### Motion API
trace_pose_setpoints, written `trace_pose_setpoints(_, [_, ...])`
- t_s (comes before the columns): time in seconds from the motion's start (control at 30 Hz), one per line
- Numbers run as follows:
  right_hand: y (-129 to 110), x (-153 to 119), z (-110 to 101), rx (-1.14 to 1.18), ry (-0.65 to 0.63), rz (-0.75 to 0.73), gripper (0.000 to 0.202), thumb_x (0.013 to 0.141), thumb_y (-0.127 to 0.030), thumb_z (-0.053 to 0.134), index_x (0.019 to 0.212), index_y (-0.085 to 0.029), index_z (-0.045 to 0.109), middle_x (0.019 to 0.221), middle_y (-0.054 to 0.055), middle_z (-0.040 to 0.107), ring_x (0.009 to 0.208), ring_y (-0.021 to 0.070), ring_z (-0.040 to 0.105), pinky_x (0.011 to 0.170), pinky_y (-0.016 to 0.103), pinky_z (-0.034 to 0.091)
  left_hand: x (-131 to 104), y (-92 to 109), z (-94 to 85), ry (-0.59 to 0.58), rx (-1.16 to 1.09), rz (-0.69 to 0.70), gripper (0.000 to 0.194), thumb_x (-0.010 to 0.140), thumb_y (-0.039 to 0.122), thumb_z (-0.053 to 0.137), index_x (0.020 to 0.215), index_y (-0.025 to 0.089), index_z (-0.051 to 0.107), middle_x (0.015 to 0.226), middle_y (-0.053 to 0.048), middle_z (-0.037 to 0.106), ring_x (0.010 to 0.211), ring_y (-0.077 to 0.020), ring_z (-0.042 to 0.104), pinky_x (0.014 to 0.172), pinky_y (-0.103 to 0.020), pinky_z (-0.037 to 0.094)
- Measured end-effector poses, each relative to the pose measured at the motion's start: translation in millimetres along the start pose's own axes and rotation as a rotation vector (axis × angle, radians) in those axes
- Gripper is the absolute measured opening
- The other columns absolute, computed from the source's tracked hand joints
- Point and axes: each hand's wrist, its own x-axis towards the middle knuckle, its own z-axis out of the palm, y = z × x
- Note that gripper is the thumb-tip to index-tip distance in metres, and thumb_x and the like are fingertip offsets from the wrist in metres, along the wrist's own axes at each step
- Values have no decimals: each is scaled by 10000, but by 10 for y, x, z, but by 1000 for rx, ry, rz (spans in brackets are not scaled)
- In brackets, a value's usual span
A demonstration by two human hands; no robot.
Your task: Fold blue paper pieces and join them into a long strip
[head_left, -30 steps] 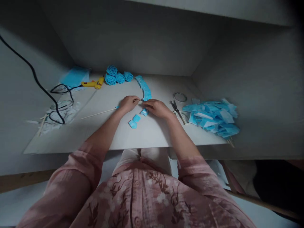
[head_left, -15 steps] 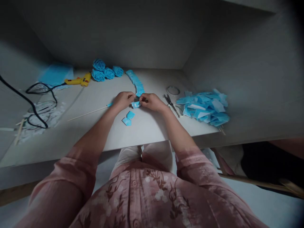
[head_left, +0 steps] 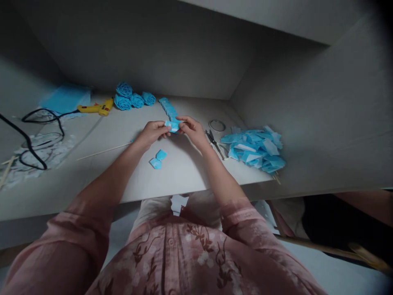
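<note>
Centrally in the frame, both hands are raised over the pale, flat-topped table, set close together with one workpiece between them. The workpiece is a small light-blue fabric-like piece with white patches. The left hand pinches its left end between thumb and fingers. The right hand grips its right end with the fingertips; its index finger extends along the upper side.

Directly behind the workpiece, a long, gathered light-blue strip runs toward the upper centre of the frame. Contact between strip and workpiece cannot be determined. Below the hands, two small angular light-blue pieces lie on the table, touching at their corners. A thin, pale wooden stick lies left of these, its right end near the left forearm.

Upper left of centre, four rolled, rose-shaped blue flowers are grouped beside a yellow glue gun with a black cord. A flat blue sheet lies farther left.

Right of the right hand are dark-bladed scissors, a thin grey ring above them, and a heap of blue and white cut pieces.
</note>
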Motion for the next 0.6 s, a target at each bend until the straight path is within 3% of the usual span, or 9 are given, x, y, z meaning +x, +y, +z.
trace_pose_setpoints(0.07, [-35,-12,-5,54,20,39,600,914,-723,726,1264,-236,740,941,27,737,924,188,697,865,326,584,-14,20,17,-2,-13,17,195,802,343,790,773,158,736,736,-53,739,627,-122,576,581,-252,398])
trace_pose_setpoints(0.13, [-60,-18,3,103,37,56,631,901,-753,735,1266,-239,753,1051,49,765,1006,195,712,869,318,597,-30,34,42,-20,-11,22,211,790,353,798,748,159,727,717,-47,726,618,-119,568,582,-253,392])
trace_pose_setpoints(0.2, [-59,-10,23,131,29,41,585,887,-691,786,1255,-237,762,1073,43,764,1016,186,707,859,301,589,-43,36,70,-30,-1,13,231,786,368,807,729,163,716,705,-43,715,606,-116,557,574,-253,378])
trace_pose_setpoints(0.4, [29,69,69,157,23,31,402,827,-385,881,1174,-212,773,844,-34,685,808,131,634,812,265,531,-53,39,97,-45,1,9,267,797,393,814,724,164,698,704,-40,706,607,-109,556,575,-250,383])
trace_pose_setpoints(0.6, [10,74,64,158,69,43,369,830,-334,865,1166,-215,770,830,-36,681,792,136,618,790,273,523,-34,58,58,-36,-62,41,285,795,433,810,798,167,707,711,-31,708,609,-108,579,600,-244,422])
